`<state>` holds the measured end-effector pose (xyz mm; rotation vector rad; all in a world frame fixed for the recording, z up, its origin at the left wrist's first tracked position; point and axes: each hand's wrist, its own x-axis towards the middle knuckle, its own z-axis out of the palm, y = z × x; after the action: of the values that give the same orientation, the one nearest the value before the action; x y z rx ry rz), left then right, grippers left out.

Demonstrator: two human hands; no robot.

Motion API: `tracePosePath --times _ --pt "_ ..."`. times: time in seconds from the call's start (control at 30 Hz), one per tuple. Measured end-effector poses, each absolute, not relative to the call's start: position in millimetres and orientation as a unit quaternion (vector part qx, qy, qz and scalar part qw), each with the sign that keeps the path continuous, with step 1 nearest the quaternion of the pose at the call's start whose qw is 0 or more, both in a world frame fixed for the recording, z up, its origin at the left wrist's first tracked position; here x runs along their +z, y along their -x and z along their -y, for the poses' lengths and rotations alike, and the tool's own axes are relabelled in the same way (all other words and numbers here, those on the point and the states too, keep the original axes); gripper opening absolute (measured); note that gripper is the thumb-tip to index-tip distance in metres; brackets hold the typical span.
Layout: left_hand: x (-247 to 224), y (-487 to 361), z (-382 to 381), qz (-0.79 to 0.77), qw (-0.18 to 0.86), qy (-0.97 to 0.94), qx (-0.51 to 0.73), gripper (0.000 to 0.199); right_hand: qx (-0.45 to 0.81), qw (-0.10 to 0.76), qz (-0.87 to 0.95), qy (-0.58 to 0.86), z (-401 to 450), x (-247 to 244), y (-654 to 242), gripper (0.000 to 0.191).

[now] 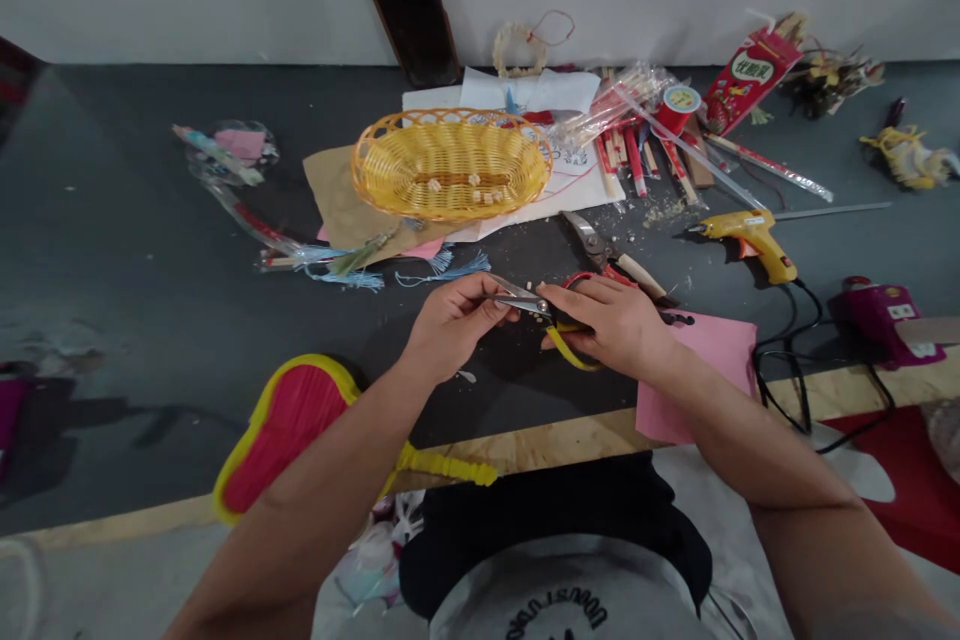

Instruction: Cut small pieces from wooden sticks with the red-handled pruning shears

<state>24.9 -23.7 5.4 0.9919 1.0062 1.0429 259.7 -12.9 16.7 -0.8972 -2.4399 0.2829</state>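
My right hand (611, 325) is closed on the yellow-handled scissors (564, 345), whose blades point left. At the blade tips, my left hand (459, 325) is pinched; what its fingertips hold is too small to make out. Several tiny pale pieces lie beside the scissors. Just behind my hands stands a yellow woven basket (450, 165) with small pale pieces inside. Pliers with red and white handles (589, 240) lie behind my right hand. A pink sheet (731, 355) is partly under my right forearm.
A yellow glue gun (757, 238) with a black cable lies at the right. Behind are a red drink carton (752, 80), a red spool (675, 110) and wrapped sticks. Blue tassels (450, 270) lie before the basket. A red and yellow fan-shaped object (292, 425) is beside my left forearm.
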Motion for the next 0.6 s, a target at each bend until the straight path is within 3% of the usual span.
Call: tracePosePath --times 0.37,0.6 --pt "17 -30 25 -0.475 0.651 -0.393 0.443 0.045 0.023 0.240 0.904 0.353 21 20 -259 0.047" --pt "18 -30 23 -0.475 0.630 -0.414 0.454 0.041 0.122 0.296 0.857 0.404 11 21 -261 0.043"
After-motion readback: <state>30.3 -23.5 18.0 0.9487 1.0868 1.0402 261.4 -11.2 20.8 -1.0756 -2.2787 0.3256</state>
